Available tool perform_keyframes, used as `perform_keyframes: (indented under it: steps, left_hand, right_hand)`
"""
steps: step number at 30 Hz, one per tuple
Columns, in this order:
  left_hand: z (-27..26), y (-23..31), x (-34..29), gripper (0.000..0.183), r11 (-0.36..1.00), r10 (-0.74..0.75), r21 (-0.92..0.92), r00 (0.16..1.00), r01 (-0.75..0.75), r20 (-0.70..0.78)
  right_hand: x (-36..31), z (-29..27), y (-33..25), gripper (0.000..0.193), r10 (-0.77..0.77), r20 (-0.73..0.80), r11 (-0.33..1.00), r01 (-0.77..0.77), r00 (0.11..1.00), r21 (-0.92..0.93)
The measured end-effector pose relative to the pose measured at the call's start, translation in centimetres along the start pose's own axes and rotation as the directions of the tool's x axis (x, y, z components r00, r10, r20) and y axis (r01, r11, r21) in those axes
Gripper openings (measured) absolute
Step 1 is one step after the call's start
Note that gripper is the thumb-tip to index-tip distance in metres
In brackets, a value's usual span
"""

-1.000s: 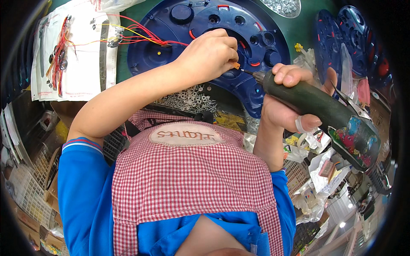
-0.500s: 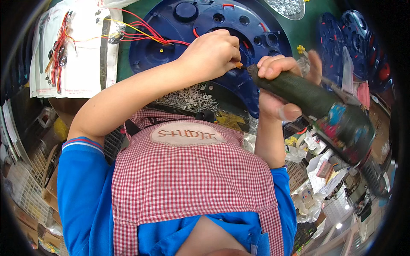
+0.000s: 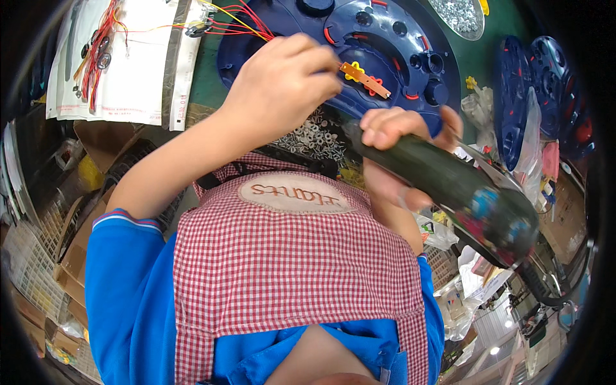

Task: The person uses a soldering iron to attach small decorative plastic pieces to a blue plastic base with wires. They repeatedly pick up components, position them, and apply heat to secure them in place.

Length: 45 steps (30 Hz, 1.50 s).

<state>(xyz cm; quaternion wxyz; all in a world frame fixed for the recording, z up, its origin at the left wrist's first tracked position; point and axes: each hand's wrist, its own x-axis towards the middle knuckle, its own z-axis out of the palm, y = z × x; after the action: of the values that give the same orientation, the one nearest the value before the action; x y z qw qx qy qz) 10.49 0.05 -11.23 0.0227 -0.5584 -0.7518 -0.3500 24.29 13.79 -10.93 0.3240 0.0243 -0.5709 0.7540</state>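
Observation:
My right hand is wrapped round a dark green electric screwdriver with coloured patches towards its rear. Its nose points up and left, apart from the base. My left hand is over the near left of a large blue plastic base; its fingers are curled and smeared, and anything in them is hidden. Just right of these fingers, a narrow brown strip lies across a yellow flower-shaped piece and a red one. Red and yellow wires run towards the left hand.
A pile of screws and washers lies between the base and my apron. Bundled wires rest on a white bag at left. A dish of small metal parts stands at the back; more blue bases are at right.
My left hand has moved left and nearer to me, off the strip, uncovering it and the flower-shaped pieces. The screwdriver's nose has drawn back from the strip. The whole view has shifted slightly.

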Motion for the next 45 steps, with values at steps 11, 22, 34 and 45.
perform_keyframes:
  steps: [11, 22, 34, 45]
  left_hand:
    - [-0.6, 2.2, -2.1, 0.020, 0.997, -0.045, -0.068, 0.999, 0.044, -0.007]
    - [0.2, 2.6, -0.4, 0.018, 0.990, -0.056, -0.134, 0.998, 0.053, -0.022]
    - [2.3, -2.0, 2.7, 0.006, 0.973, 0.058, 0.227, 0.998, -0.051, -0.023]
    - [2.4, -2.0, 2.8, 0.007, 0.975, 0.058, 0.215, 0.998, -0.049, -0.035]
  right_hand:
    - [2.5, 0.1, -2.6, 0.102, -0.007, 0.130, 0.989, -0.013, 0.991, 0.148]
    - [4.2, 0.4, -4.6, 0.100, 0.008, 0.124, 0.976, -0.034, 0.992, 0.215]
    - [6.3, -1.4, -1.0, 0.108, -0.200, -0.005, 0.980, 0.200, 0.980, -0.009]
    - [6.7, -0.8, -0.3, 0.116, -0.012, -0.042, 0.971, 0.002, 0.999, -0.241]
